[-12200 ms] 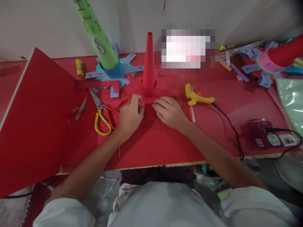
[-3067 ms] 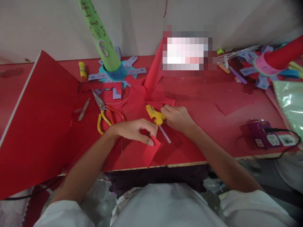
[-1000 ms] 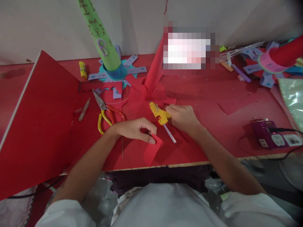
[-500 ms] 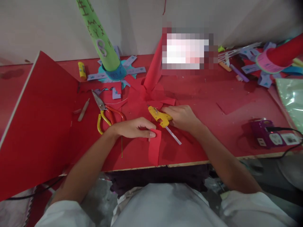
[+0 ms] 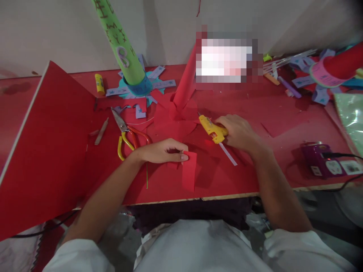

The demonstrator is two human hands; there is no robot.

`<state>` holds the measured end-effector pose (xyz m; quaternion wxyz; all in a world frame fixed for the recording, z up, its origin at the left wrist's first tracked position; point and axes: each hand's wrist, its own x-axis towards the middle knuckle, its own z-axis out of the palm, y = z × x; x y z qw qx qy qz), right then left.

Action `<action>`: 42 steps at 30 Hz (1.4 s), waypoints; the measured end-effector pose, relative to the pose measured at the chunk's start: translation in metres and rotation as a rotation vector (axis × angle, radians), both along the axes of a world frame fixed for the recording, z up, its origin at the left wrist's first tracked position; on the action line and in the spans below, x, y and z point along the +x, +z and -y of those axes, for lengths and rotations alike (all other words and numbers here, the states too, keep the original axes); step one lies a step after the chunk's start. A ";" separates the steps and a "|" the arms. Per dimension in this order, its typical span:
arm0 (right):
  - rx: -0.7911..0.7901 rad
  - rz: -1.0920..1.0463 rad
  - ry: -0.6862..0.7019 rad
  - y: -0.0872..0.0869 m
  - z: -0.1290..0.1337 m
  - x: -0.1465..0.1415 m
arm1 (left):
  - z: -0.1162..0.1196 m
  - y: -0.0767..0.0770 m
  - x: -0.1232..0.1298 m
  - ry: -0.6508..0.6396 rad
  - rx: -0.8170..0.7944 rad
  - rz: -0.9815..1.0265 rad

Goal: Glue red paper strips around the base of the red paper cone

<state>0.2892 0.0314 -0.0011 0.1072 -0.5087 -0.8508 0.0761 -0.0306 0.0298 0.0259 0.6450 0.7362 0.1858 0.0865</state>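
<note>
My left hand (image 5: 167, 152) pinches the top of a red paper strip (image 5: 189, 173) between thumb and fingers, near the front of the table. The strip hangs down toward the table's edge. In my right hand (image 5: 238, 132) is a yellow hot glue gun (image 5: 212, 129), its nozzle pointing up and left and a clear glue stick (image 5: 228, 155) poking out behind. Beyond my hands, a red paper cone (image 5: 185, 85) leans on a flat red paper base (image 5: 170, 121). Scissors (image 5: 123, 128) with red and yellow handles lie left of my left hand.
A red board (image 5: 48, 151) stands tilted at the left. Behind are a glue stick tube (image 5: 99, 84) and a green paper tube (image 5: 121, 49) with lettering. On the right sit a purple power box (image 5: 321, 160) with a cable, a purple stick (image 5: 289, 87) and a plastic bag (image 5: 351, 117).
My right hand has carried the glue gun to the right, away from the strip. My left hand, still pinching the strip, has shifted only slightly.
</note>
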 end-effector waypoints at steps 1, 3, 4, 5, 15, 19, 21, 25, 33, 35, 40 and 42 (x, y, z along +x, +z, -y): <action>-0.003 -0.012 -0.006 0.001 0.000 0.003 | 0.000 -0.001 0.000 0.005 -0.003 -0.002; -0.009 -0.040 -0.007 0.003 0.000 0.008 | 0.000 -0.002 0.000 0.011 -0.010 -0.005; -0.015 -0.050 -0.015 0.004 0.000 0.010 | 0.000 -0.002 0.000 0.014 -0.010 -0.007; -0.021 -0.056 -0.022 0.005 0.000 0.011 | 0.000 -0.002 0.000 0.020 -0.008 -0.008; -0.016 0.024 -0.126 -0.003 -0.007 0.034 | -0.001 -0.004 0.000 0.043 0.004 -0.018; 0.012 0.059 -0.215 -0.006 -0.011 0.051 | 0.000 -0.005 0.001 0.098 0.028 -0.047; 0.012 0.035 -0.219 -0.007 -0.012 0.057 | 0.001 -0.005 0.001 0.172 0.050 -0.057; -0.014 -0.072 -0.131 -0.004 -0.012 0.061 | -0.002 -0.006 -0.001 0.382 0.177 -0.124; 0.328 -0.230 -0.333 0.019 -0.003 0.046 | -0.013 -0.018 -0.009 0.556 0.563 -0.318; 0.439 -0.287 -0.344 0.020 -0.001 0.033 | -0.013 -0.021 -0.009 0.560 0.626 -0.344; 0.410 -0.334 -0.053 0.008 0.009 -0.018 | -0.016 -0.029 -0.007 0.668 0.752 -0.377; 0.384 -0.306 0.100 0.002 0.013 -0.040 | -0.018 -0.032 -0.006 0.733 0.788 -0.381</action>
